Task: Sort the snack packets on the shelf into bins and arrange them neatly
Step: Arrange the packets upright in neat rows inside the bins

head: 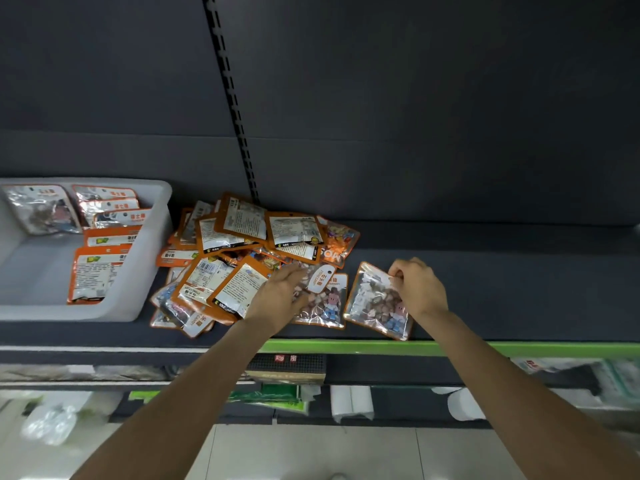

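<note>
Right hand [417, 285] pinches a clear packet [375, 301]; left hand [280, 292], fingers relaxed, touches the pile [242, 244].

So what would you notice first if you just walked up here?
The heap of orange packets in the middle of the dark shelf. Then the two hands: the left hand reaches into the heap, and the right hand pinches a clear packet lying apart to the right. A white bin at the left already holds some packets.
</note>
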